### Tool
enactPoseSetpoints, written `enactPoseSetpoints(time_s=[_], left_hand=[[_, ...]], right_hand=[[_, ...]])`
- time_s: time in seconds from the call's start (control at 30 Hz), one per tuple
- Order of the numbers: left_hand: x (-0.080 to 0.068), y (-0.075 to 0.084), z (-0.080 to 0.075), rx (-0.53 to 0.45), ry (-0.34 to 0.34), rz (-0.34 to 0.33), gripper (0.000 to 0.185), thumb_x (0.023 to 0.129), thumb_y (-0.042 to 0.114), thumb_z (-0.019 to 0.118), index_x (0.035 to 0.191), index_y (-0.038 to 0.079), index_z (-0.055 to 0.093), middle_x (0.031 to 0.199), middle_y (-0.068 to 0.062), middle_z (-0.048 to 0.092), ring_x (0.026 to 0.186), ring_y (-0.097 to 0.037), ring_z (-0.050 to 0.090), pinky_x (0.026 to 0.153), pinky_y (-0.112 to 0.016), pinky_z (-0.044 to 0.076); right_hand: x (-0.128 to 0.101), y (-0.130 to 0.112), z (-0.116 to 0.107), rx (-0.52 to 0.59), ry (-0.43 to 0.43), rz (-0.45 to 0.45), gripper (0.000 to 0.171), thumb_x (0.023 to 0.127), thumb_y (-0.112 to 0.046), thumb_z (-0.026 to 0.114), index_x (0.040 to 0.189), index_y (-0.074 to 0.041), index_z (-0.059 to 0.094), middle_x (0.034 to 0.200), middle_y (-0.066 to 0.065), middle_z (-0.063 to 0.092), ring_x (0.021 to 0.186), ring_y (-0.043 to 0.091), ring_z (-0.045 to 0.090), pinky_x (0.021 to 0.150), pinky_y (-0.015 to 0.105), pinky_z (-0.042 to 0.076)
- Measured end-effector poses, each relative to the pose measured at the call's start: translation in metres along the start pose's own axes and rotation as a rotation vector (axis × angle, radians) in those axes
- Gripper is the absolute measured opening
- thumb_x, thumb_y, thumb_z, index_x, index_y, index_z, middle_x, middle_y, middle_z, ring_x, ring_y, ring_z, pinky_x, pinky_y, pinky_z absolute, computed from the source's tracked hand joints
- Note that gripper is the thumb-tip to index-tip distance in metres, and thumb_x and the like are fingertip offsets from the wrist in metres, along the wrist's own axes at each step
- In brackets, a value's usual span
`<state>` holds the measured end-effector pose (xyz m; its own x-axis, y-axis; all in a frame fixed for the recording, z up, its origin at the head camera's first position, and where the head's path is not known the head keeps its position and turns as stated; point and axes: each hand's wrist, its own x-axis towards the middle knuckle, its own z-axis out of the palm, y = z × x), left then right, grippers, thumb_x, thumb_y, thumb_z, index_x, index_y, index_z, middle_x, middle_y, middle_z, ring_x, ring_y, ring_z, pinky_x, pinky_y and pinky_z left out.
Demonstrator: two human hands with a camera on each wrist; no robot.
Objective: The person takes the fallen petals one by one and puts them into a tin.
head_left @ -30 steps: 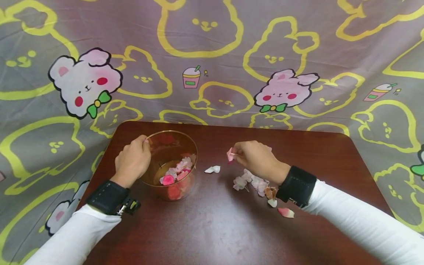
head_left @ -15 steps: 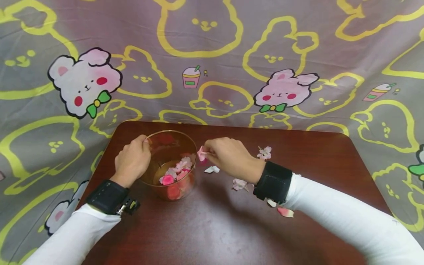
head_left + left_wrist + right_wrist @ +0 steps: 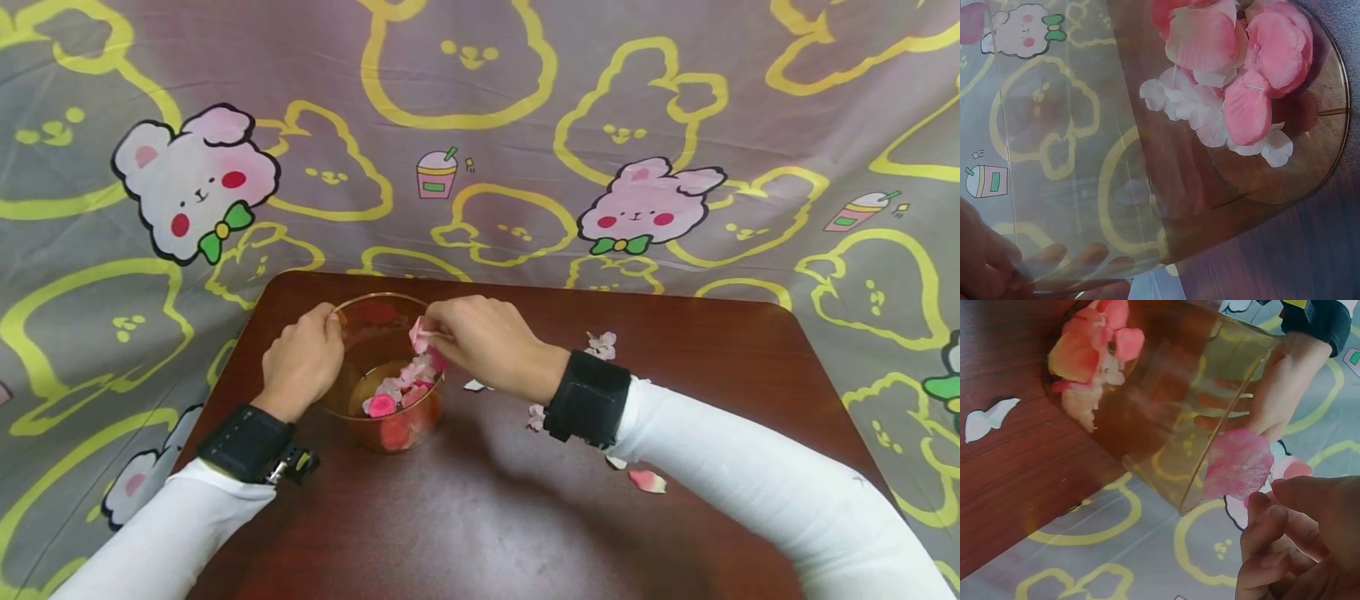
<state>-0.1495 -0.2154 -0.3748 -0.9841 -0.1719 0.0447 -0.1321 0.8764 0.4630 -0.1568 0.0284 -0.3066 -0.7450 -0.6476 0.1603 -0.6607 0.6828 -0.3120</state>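
A clear amber container [image 3: 367, 435] stands on the left part of the brown table [image 3: 465, 525]. My left hand [image 3: 302, 358] grips its rim on the left side; its fingers show through the wall in the right wrist view. Pink and white artificial petals [image 3: 1247, 112] lie heaped on the container's bottom. At the opposite side of the rim, my right hand [image 3: 491, 346] pinches a pink petal [image 3: 1238, 464] between thumb and fingers. In the head view that petal overlaps the container's opening, above the heap.
One white petal [image 3: 474, 385] lies right of the container. Pale blossoms [image 3: 602, 344] and a pink-white petal [image 3: 647, 481] are scattered farther right, some partly hidden by my right arm. A patterned cloth [image 3: 495, 217] hangs behind the table.
My right hand has moved left with the pink petal, from above the table's middle to the container's rim. My left hand keeps its grip on the container.
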Motion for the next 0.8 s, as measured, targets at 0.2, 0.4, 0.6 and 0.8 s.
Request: enactPoseSetpoints(time_s=[0.2,0.4,0.6,0.8], left_hand=[[0.0007,0.0003,0.0002,0.004,-0.003,-0.004,0.041,0.109,0.030,0.030,0.130,0.006,0.055,0.101,-0.022,0.067,0.089,-0.043,0.066,0.063,-0.049,0.044],[0.0011,0.0003,-0.0001,-0.002,-0.004,-0.005,0.042,0.109,0.030,0.030,0.133,0.006,0.054,0.099,-0.021,0.067,0.084,-0.039,0.064,0.062,-0.045,0.042],[0.0006,0.0004,-0.0003,0.002,-0.001,-0.006,0.042,0.109,0.030,0.029,0.131,0.006,0.055,0.100,-0.021,0.067,0.087,-0.042,0.066,0.061,-0.046,0.042],[-0.0001,0.0005,-0.0005,0.002,0.001,-0.009,0.041,0.109,0.030,0.030,0.131,0.006,0.055,0.103,-0.023,0.067,0.090,-0.044,0.066,0.063,-0.049,0.043]], right_hand=[[0.0052,-0.0053,0.0004,-0.012,-0.011,0.006,0.015,0.098,-0.033,0.066,0.102,-0.021,0.074,0.076,-0.007,0.062,0.069,0.010,0.057,0.056,0.026,0.041],[0.0067,-0.0061,0.0031,-0.030,-0.033,0.004,0.016,0.097,-0.033,0.067,0.103,-0.020,0.074,0.075,-0.007,0.059,0.069,0.009,0.057,0.055,0.024,0.038],[0.0072,-0.0061,0.0040,-0.039,-0.060,0.013,0.020,0.096,-0.030,0.068,0.109,-0.016,0.073,0.083,-0.005,0.071,0.073,0.010,0.063,0.056,0.026,0.044],[0.0057,-0.0050,0.0009,-0.041,-0.068,0.018,0.029,0.095,-0.036,0.070,0.115,-0.014,0.072,0.088,-0.004,0.072,0.075,0.010,0.064,0.058,0.028,0.047]])
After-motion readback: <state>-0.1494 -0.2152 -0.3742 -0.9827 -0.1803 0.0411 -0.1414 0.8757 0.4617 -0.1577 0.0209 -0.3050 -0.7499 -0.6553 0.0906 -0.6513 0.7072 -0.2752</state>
